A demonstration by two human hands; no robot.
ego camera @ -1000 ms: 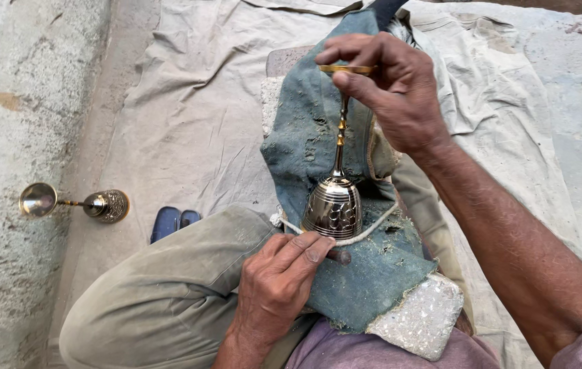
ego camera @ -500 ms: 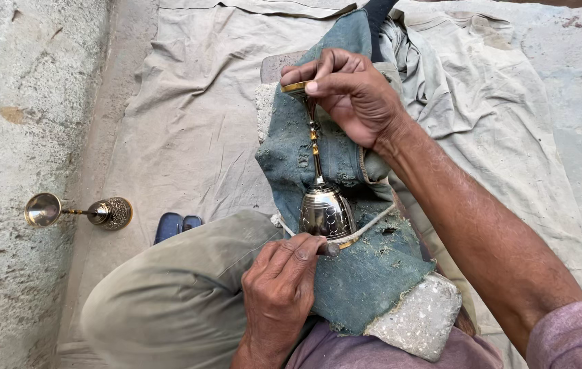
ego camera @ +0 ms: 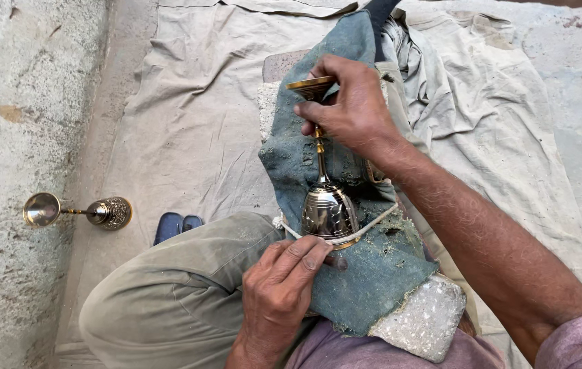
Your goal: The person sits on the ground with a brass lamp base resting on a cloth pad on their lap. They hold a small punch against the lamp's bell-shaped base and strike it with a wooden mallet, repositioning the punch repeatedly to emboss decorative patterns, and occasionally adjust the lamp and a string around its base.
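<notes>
Denim cloth (ego camera: 366, 287), worn and dusty, drapes over the person's raised leg as padding, and a brass goblet (ego camera: 328, 208) lies on it cup-down toward the body, so the engraved bowl is braced against the lap while its stem runs away up the cloth. The right hand (ego camera: 352, 109) is closed around the goblet's foot and upper stem, steadying it. The left hand (ego camera: 281, 290) is curled in a tight pinch on a small dark tool (ego camera: 335, 262), whose tip meets the cup's rim. A second goblet (ego camera: 79, 212) lies on its side, well apart, at the edge of the canvas sheet (ego camera: 195, 123).
</notes>
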